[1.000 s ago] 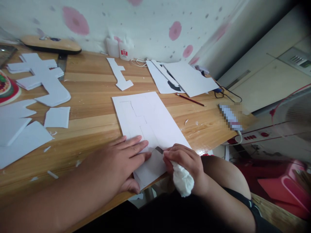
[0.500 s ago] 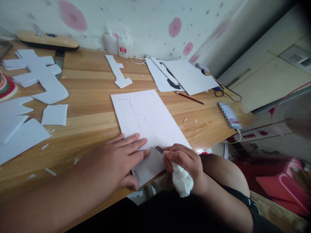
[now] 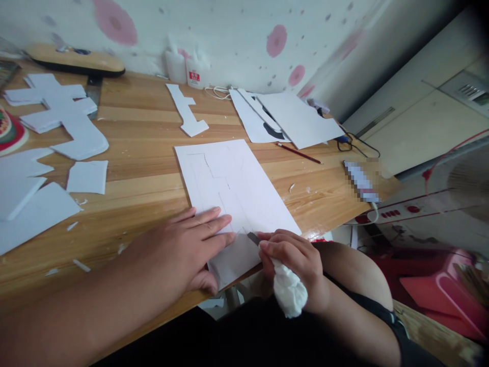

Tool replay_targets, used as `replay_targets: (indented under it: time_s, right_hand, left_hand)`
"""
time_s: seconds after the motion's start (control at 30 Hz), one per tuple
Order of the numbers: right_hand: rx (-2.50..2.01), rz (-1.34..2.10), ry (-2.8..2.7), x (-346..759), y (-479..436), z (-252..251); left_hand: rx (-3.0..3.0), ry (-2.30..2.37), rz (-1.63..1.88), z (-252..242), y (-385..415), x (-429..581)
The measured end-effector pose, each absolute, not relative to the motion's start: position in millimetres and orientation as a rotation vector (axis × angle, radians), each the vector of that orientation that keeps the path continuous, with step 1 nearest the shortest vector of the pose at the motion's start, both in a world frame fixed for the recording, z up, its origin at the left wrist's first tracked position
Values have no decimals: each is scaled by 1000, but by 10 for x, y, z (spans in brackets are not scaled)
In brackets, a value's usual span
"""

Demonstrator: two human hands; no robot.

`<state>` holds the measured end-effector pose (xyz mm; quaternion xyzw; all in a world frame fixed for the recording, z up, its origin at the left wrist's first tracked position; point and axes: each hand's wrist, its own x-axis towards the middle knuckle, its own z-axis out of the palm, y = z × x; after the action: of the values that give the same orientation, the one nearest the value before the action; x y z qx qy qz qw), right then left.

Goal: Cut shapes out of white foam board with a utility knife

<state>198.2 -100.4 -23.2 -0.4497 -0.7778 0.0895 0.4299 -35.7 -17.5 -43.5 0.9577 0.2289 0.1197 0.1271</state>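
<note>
A white foam board (image 3: 244, 178) with thin pencilled outlines lies at the near edge of the wooden table. My left hand (image 3: 198, 239) rests flat on its left near part, fingers stretched out and thumb at the board's edge. In my right hand (image 3: 292, 255) is a craft knife blade (image 3: 254, 238), its grip wrapped in white tissue (image 3: 289, 290). The blade's tip meets the board close to a drawn line, just right of my left fingertips. My right fingers are closed round the wrapped grip, part of which they hide.
Cut white shapes (image 3: 76, 122) and offcuts lie at the left. One cut piece (image 3: 187, 109) lies beyond the board. A dark red pencil (image 3: 298, 152), larger white sheets (image 3: 301, 120) and a phone (image 3: 361, 181) are to the right. White bottles (image 3: 194, 71) stand by the wall.
My right hand has shifted slightly right and toward me with the craft knife, and a bit more blade shows. My left hand stays in place on the board.
</note>
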Motion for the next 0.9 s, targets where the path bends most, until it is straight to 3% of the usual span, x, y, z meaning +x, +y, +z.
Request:
replay_targets:
  time_s: [0.9]
  right_hand:
    - [-1076,235,-2037,2026,-1217,-123]
  left_hand:
    - [2820,682,357,-439,-156,-353]
